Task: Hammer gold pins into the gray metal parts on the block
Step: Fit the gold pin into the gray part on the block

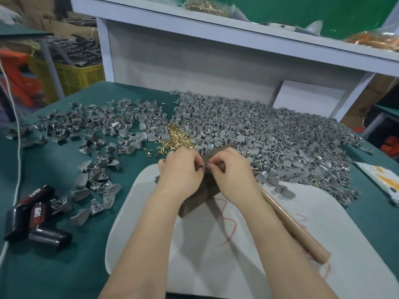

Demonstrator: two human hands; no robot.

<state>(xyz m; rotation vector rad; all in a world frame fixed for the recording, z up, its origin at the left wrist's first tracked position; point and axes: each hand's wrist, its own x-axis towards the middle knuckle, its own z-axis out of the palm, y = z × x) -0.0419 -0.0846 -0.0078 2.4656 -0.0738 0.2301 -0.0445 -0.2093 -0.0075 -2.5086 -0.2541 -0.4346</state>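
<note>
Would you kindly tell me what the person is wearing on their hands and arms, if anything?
Nothing shows: the left hand and right hand are bare, without gloves, rings or a watch. The left forearm and right forearm are bare too, with no sleeve reaching into view.

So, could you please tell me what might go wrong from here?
The left hand and right hand pinch a small piece over the block; it could slip and get lost among the gray parts. The hammer lies beside the right forearm, so a nudge might roll it.
</note>
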